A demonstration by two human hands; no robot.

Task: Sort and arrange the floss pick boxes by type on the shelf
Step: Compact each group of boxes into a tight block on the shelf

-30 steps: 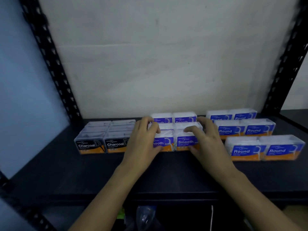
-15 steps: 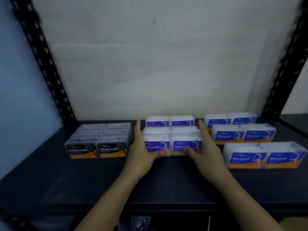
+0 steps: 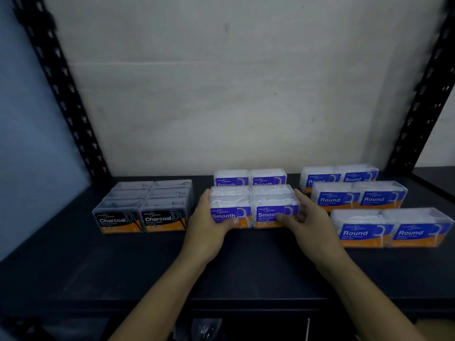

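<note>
On the dark shelf the floss pick boxes stand in three groups. Black Charcoal boxes are at the left, purple Smooth boxes in the middle and blue Round boxes at the right. My left hand lies flat against the left side of the front Smooth block, thumb on its front label. My right hand presses the block's right side the same way, its thumb across the right label. Another Smooth pair stands behind, a little apart.
Black perforated uprights frame the shelf in front of a pale back wall. The front Round pair sits further forward and right than the rows behind it. Bare shelf surface runs along the front edge.
My hands slid from the top of the front Smooth boxes down to their two sides. The camera has moved slightly.
</note>
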